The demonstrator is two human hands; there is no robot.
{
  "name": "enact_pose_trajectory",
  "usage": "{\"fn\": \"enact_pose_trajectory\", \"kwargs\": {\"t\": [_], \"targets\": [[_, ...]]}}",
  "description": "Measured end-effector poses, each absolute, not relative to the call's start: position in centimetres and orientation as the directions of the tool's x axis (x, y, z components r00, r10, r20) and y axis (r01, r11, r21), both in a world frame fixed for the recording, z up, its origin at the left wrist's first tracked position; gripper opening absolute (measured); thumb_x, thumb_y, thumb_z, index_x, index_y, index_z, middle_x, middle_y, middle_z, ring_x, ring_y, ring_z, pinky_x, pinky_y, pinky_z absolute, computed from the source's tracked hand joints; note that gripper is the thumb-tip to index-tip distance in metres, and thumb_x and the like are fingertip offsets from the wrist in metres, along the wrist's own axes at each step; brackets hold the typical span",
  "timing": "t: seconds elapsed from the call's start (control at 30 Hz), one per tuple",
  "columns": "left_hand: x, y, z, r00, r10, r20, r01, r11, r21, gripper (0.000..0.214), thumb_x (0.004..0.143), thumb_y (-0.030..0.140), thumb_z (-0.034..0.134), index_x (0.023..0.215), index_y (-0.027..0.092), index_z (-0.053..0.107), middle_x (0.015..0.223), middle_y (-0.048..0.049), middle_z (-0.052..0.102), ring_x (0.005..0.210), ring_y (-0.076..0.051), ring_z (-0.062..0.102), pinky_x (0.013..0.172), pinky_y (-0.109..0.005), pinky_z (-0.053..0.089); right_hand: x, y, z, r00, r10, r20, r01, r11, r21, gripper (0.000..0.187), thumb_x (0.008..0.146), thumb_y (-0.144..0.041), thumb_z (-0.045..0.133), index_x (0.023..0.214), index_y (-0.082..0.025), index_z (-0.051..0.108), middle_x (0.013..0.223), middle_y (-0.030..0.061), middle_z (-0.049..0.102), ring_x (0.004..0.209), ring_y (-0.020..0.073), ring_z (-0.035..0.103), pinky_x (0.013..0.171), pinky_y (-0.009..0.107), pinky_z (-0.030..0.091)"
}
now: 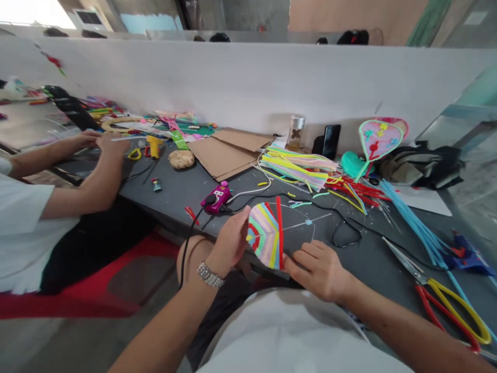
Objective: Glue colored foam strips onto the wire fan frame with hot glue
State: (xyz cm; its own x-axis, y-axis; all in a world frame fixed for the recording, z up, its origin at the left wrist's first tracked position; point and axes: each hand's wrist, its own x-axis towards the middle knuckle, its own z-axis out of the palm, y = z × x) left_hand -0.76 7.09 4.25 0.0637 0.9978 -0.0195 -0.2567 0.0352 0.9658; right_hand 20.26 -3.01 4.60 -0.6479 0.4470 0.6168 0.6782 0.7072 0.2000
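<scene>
Striped piece (267, 235), one: just right of my left hand (232, 235), closed on its edge, fingers mostly hidden from my feed. Red strip (279, 228), one: along the opposite edge, lower end at my right hand (320, 270), fingers curled; whether pinched, I cannot tell.

Both hands (232, 235) hold a striped fuzzy piece (267, 235) at the grey table (176, 194).

Left hand (232, 237) upright, right hand (319, 269) curled
</scene>
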Motion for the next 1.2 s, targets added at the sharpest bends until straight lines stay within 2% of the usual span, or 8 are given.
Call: {"fn": "enact_pose_trajectory", "kwargs": {"t": [0.1, 0.2, 0.33, 0.5, 0.83, 0.93, 1.07, 1.2], "targets": [[-1.7, 8.4, 3.0, 0.401, 0.896, -0.189, -0.177, 0.278, 0.944, 0.041, 0.075, 0.054, 0.079, 0.099, 0.020, 0.079, 0.091, -0.0122, 0.076, 0.077, -0.026, 0.072, 0.067, -0.036, 0.059, 20.4, -3.5, 2.4, -0.673, 0.529, 0.517, 0.679, 0.719, 0.149, 0.013, 0.096, -0.016, 0.059, 0.101, -0.016, 0.071, 0.069, 0.0002, 0.057, 0.066, 0.0157, 0.045, 0.060, 0.035, 0.028], [-2.5, 9.8, 2.0, 0.495, 0.817, -0.296, -0.020, 0.351, 0.936, 0.052, 0.069, 0.040, 0.086, 0.115, 0.019, 0.077, 0.090, -0.0093, 0.077, 0.066, -0.018, 0.067, 0.059, -0.028, 0.055, 20.8, -3.6, 0.5, -0.677, 0.610, 0.412, 0.696, 0.712, 0.091, 0.017, 0.095, -0.013, 0.059, 0.107, -0.014, 0.071, 0.075, 0.0026, 0.060, 0.071, 0.0173, 0.048, 0.063, 0.035, 0.030], [-2.5, 11.2, 1.4, 0.490, 0.811, -0.320, 0.154, 0.281, 0.947, 0.051, 0.065, 0.033, 0.086, 0.113, 0.019, 0.078, 0.079, -0.0048, 0.076, 0.053, -0.012, 0.057, 0.047, -0.021, 0.044, 21.8, -3.3, -1.0, -0.619, 0.694, 0.368, 0.747, 0.665, 0.000, 0.020, 0.100, -0.014, 0.053, 0.105, -0.015, 0.072, 0.084, 0.0063, 0.065, 0.076, 0.0178, 0.051, 0.066, 0.033, 0.032], [-1.9, 11.2, 0.8, 0.442, 0.846, -0.298, 0.197, 0.233, 0.952, 0.037, 0.062, 0.030, 0.086, 0.097, 0.019, 0.079, 0.062, -0.0020, 0.071, 0.044, -0.012, 0.052, 0.041, -0.021, 0.037, 23.4, -3.2, -1.8, -0.508, 0.783, 0.359, 0.806, 0.579, -0.121, 0.028, 0.102, -0.014, 0.046, 0.102, -0.019, 0.074, 0.097, 0.0074, 0.069, 0.075, 0.0158, 0.054, 0.068, 0.031, 0.036], [-1.7, 10.9, -0.3, 0.422, 0.885, -0.194, 0.270, 0.081, 0.959, 0.029, 0.066, 0.035, 0.082, 0.089, 0.018, 0.074, 0.075, -0.0066, 0.073, 0.063, -0.020, 0.066, 0.059, -0.029, 0.051, 23.7, -2.5, -0.7, -0.432, 0.816, 0.385, 0.811, 0.538, -0.229, 0.023, 0.093, -0.009, 0.054, 0.102, -0.016, 0.074, 0.105, 0.0108, 0.070, 0.087, 0.0189, 0.059, 0.075, 0.033, 0.041], [-1.6, 10.9, -0.6, 0.374, 0.912, -0.171, 0.311, 0.051, 0.949, 0.031, 0.066, 0.037, 0.079, 0.090, 0.018, 0.073, 0.074, -0.0063, 0.072, 0.062, -0.021, 0.065, 0.056, -0.029, 0.049, 22.7, -1.6, 0.0, -0.362, 0.862, 0.355, 0.866, 0.452, -0.215, 0.024, 0.092, -0.009, 0.054, 0.104, -0.014, 0.074, 0.099, 0.0102, 0.069, 0.087, 0.0202, 0.058, 0.076, 0.034, 0.039], [-1.3, 10.7, -0.5, 0.316, 0.940, -0.129, 0.383, -0.001, 0.924, 0.030, 0.068, 0.034, 0.075, 0.093, 0.018, 0.074, 0.072, -0.0041, 0.070, 0.059, -0.019, 0.061, 0.053, -0.028, 0.046, 21.3, 0.1, 0.5, -0.239, 0.935, 0.263, 0.955, 0.275, -0.110, 0.021, 0.095, -0.012, 0.054, 0.095, -0.015, 0.074, 0.092, 0.0101, 0.067, 0.080, 0.0203, 0.054, 0.070, 0.035, 0.032], [-1.1, 10.4, -0.3, 0.283, 0.956, -0.074, 0.436, -0.060, 0.898, 0.024, 0.066, 0.023, 0.072, 0.090, 0.021, 0.075, 0.070, -0.0007, 0.068, 0.059, -0.017, 0.058, 0.055, -0.026, 0.044, 20.4, 1.5, 0.4, -0.270, 0.951, 0.149, 0.947, 0.291, -0.136, 0.019, 0.100, -0.024, 0.057, 0.101, -0.017, 0.075, 0.095, 0.0092, 0.067, 0.081, 0.0199, 0.054, 0.068, 0.035, 0.029]]}}
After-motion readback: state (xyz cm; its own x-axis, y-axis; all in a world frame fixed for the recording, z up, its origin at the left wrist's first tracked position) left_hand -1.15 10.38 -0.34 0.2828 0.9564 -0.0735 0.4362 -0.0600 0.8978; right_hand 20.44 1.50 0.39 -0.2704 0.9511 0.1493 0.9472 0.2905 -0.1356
